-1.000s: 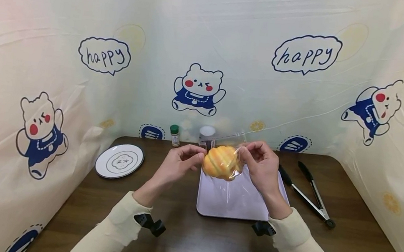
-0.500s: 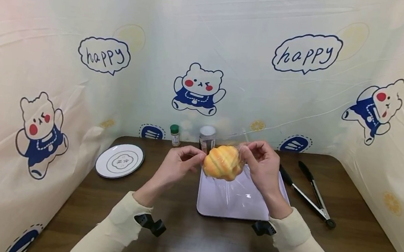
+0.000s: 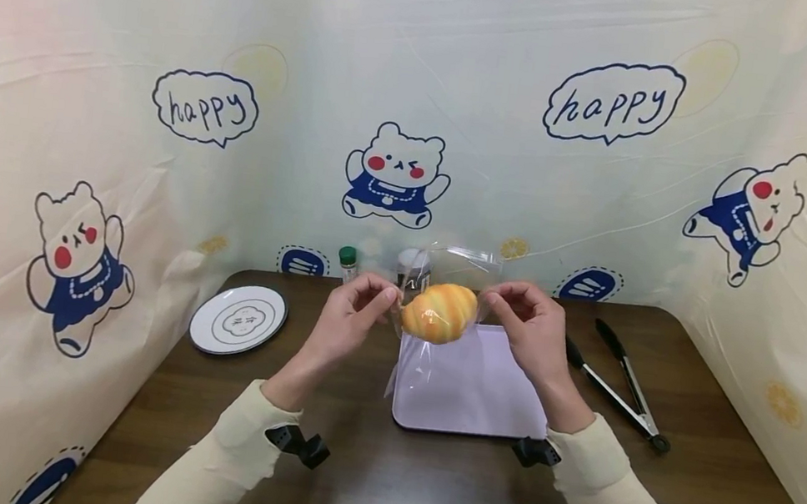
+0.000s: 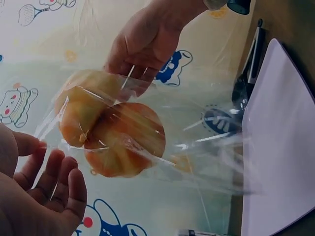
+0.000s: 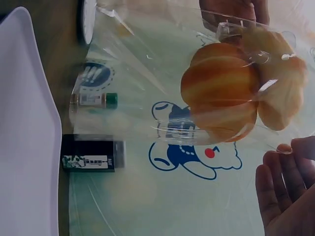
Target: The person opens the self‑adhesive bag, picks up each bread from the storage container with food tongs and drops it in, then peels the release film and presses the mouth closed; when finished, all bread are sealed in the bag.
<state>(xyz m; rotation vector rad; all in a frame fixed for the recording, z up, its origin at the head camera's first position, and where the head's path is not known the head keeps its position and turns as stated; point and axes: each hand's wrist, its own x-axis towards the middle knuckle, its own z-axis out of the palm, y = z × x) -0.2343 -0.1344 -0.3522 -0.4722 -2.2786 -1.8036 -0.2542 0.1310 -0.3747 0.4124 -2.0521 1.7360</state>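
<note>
In the head view, yellow-orange ridged bread [image 3: 439,313] sits inside a clear plastic bag [image 3: 462,263] held above a light purple tray [image 3: 477,387]. Both wrist views show two bread lobes through the film, side by side; whether they are separate pieces I cannot tell. My left hand [image 3: 353,313] pinches the bag's left edge between thumb and forefinger. At the opposite edge, my right hand [image 3: 533,331] pinches the film the same way. The lower part of the bag hangs over the tray's left side. Glare on the plastic hides some of the bread's surface.
On the brown table [image 3: 411,497] a white plate [image 3: 238,320] lies at the left. Black-tipped metal tongs [image 3: 623,401] lie spread at the right. Behind the hands stand a green-capped bottle [image 3: 348,262] and a white-lidded jar [image 3: 413,263]. A patterned curtain [image 3: 293,163] surrounds the table.
My hands have moved slightly apart, and the bag is spread wider, its top edge raised and its lower part now further left. The bread has turned and shifted slightly left and up.
</note>
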